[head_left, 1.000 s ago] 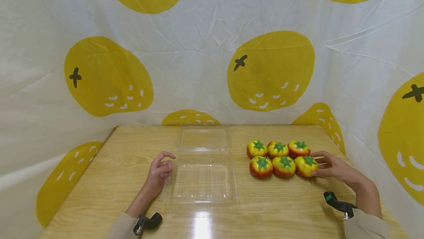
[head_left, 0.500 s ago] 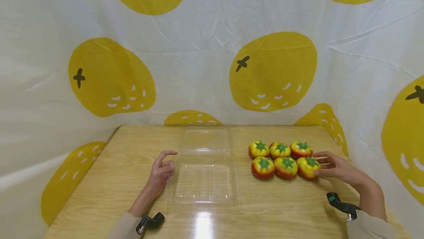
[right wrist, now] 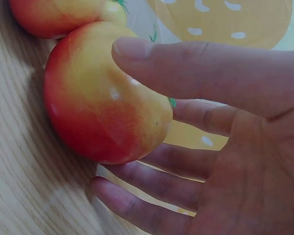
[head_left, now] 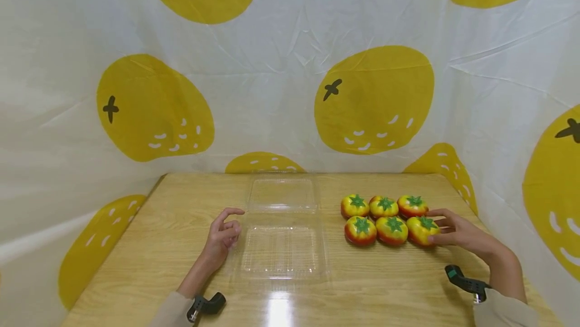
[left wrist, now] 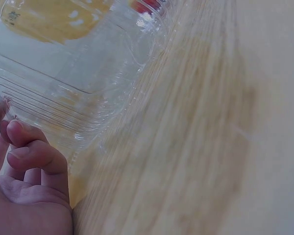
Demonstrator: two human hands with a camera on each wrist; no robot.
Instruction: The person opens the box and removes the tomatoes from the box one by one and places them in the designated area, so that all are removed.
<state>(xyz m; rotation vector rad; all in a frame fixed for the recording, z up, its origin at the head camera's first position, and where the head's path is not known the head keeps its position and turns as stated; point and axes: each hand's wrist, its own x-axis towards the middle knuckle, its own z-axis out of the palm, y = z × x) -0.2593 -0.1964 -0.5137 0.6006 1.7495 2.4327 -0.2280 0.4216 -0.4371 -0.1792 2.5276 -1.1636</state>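
In the head view, several tomatoes (head_left: 393, 230), red and yellow with green star-shaped tops, stand in two rows at the right of the table. My right hand (head_left: 468, 235) holds the near-right tomato (head_left: 421, 230) from its right side. In the right wrist view, the thumb (right wrist: 137, 54) lies across that tomato (right wrist: 98, 103), with the other fingers around its far side. My left hand (head_left: 219, 239) is at the left edge of a clear plastic container (head_left: 281, 254), its fingers loosely curled. The left wrist view has those fingers beside the container's rim (left wrist: 54, 129); whether they touch it, I cannot tell.
The container's clear lid (head_left: 282, 193) lies folded back toward the far edge of the wooden table (head_left: 181, 221). Behind and at both sides hangs a pale curtain (head_left: 263, 95) printed with yellow fruit. A dark wrist mount (head_left: 206, 305) is strapped on each forearm.
The head view has shifted slightly. Both hands, the tomatoes and the container keep nearly the same places relative to one another.
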